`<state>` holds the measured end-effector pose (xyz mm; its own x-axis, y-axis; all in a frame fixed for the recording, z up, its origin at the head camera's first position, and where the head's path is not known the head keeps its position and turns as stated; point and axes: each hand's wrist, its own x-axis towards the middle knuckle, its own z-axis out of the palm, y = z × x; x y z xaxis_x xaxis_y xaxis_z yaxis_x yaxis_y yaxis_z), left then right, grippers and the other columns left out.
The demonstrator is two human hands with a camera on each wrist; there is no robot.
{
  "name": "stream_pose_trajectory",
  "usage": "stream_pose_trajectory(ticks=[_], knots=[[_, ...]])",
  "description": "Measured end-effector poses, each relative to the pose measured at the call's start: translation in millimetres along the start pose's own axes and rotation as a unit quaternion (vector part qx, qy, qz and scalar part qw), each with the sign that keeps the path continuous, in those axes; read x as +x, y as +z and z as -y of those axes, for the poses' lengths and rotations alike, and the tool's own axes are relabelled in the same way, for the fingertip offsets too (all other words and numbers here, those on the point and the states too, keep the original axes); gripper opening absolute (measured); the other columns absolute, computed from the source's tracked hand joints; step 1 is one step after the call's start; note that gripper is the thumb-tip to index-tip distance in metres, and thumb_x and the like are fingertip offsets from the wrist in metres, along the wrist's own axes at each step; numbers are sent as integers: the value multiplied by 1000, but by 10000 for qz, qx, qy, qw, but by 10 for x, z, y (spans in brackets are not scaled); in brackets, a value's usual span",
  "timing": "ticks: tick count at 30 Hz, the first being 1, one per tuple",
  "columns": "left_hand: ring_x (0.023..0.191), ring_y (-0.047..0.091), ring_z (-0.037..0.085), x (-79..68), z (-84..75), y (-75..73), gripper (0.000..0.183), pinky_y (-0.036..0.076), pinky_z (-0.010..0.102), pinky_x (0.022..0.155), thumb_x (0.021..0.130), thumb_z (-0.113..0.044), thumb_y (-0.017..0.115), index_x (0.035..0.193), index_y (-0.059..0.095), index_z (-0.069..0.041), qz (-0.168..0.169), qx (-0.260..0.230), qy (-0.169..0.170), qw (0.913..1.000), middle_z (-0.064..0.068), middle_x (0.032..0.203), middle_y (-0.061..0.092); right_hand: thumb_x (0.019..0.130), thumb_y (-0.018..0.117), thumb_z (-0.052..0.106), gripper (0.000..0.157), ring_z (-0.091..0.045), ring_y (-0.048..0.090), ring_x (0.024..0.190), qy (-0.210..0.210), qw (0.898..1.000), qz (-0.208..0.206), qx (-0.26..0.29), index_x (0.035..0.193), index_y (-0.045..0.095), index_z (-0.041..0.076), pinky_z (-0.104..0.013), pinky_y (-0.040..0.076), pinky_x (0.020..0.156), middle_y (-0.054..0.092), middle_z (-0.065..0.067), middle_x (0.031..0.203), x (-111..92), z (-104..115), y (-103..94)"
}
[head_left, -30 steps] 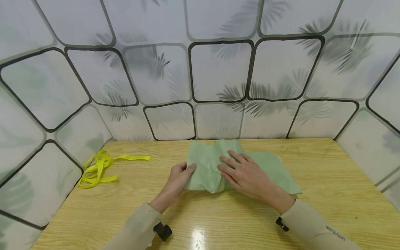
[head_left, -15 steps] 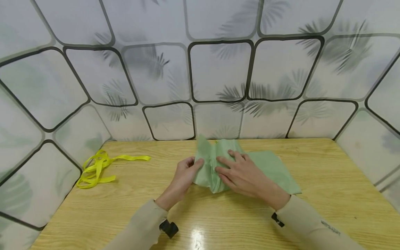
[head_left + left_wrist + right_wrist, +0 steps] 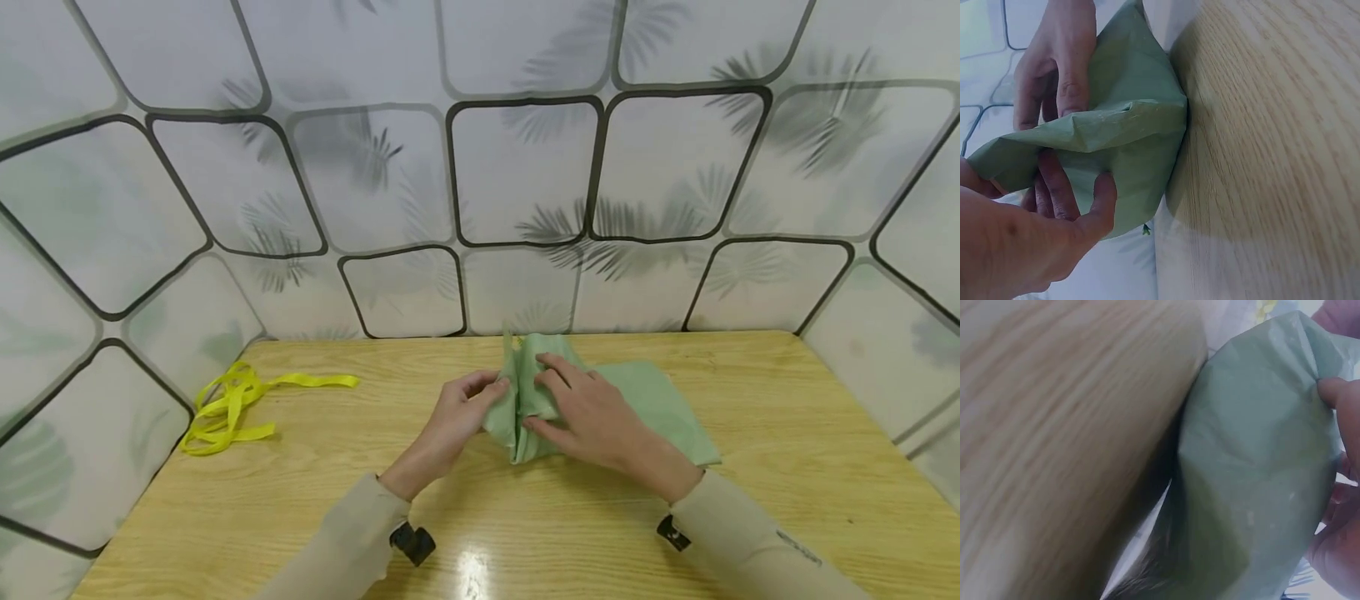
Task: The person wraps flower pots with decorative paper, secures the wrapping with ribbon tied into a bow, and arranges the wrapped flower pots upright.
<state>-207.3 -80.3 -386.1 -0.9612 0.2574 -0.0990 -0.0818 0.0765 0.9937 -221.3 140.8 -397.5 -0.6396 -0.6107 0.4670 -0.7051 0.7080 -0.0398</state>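
A pale green, crinkly sheet or flat bag (image 3: 663, 404) lies on the table, its left part raised into an upright fold. With thumb and fingers my left hand (image 3: 455, 417) pinches that raised part. My right hand (image 3: 600, 417) rests on the sheet just right of the fold, fingers somewhat bent and apart, thumb tip near the crease. In the left wrist view, the sheet's folded edge (image 3: 1129, 122) runs between the two hands. Its far side bulges in the right wrist view. Whether anything lies inside it is hidden.
A loosely looped yellow ribbon (image 3: 236, 404) lies on the wooden table (image 3: 337, 467) at the left. Pale patterned cloth walls (image 3: 525, 183) close off the back and both sides. Each wrist wears a black strap.
My left hand has moved to the right, bringing the sheet's left part up into a steep fold. My right hand stays in nearly the same place, with its fingers now more bent.
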Motion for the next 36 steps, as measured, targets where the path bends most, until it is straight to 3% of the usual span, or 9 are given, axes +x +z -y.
stream_pose_trajectory(ticks=[4, 9, 12, 17, 21, 26, 30, 36], knots=[[98, 67, 11, 16, -2, 24, 42, 58, 27, 80, 108, -30, 54, 141, 59, -6, 111, -91, 20, 9999, 17, 133, 60, 87, 79, 45, 49, -33, 66, 117, 58, 9991, -216, 347, 114, 66, 6, -48, 59, 85, 61, -19, 136, -23, -13, 7], [110, 68, 15, 29, -22, 60, 45, 59, 32, 90, 108, -29, 54, 145, 56, -6, 247, -184, 44, 9995, 17, 142, 57, 91, 76, 39, 41, -38, 55, 127, 244, 9965, -212, 771, 116, 70, 7, -50, 58, 90, 55, -20, 139, -55, -5, -32], [115, 66, 18, 40, -24, 72, 45, 59, 35, 94, 108, -30, 54, 146, 56, -7, 248, -160, 42, 9996, 15, 145, 56, 94, 69, 30, 37, -31, 53, 118, 468, 9926, -84, 1115, 124, 72, 8, -44, 56, 84, 53, -16, 132, -84, -3, -61], [123, 62, 21, 74, -27, 89, 44, 58, 38, 95, 107, -31, 54, 144, 58, -8, 140, 38, -10, 9999, 11, 150, 55, 93, 63, 18, 44, -22, 55, 109, 663, 9860, 96, 1529, 135, 65, 7, -40, 52, 85, 55, -9, 125, -134, -39, -88], [124, 64, 24, 111, -31, 121, 43, 59, 39, 95, 106, -29, 56, 144, 59, -7, 104, 161, 1, 9998, 12, 150, 55, 89, 72, 13, 34, -33, 63, 119, 458, 9810, -299, 1860, 121, 64, 3, -50, 56, 96, 63, -12, 120, -135, -106, -76], [121, 67, 25, 145, -27, 193, 41, 59, 36, 93, 106, -25, 57, 142, 61, -7, 119, 230, 62, 9996, 14, 145, 59, 85, 81, 13, 23, -36, 65, 122, 254, 9758, -625, 2081, 103, 69, 6, -51, 56, 98, 68, -11, 113, -132, -167, -39], [124, 64, 25, 167, -26, 248, 37, 56, 39, 99, 106, -27, 58, 138, 65, -12, 108, 402, 152, 9990, 11, 142, 62, 81, 85, 13, 25, -33, 68, 118, 231, 9736, -809, 2124, 102, 71, 7, -48, 58, 95, 69, -10, 113, -140, -170, -28], [137, 57, 22, 216, -4, 253, 37, 44, 46, 116, 110, -32, 47, 138, 66, -17, 543, 524, 301, 9967, 3, 143, 64, 82, 85, 12, 24, -27, 68, 117, 419, 9700, -708, 2290, 103, 73, 10, -45, 59, 93, 70, -3, 111, -156, -181, -68]])
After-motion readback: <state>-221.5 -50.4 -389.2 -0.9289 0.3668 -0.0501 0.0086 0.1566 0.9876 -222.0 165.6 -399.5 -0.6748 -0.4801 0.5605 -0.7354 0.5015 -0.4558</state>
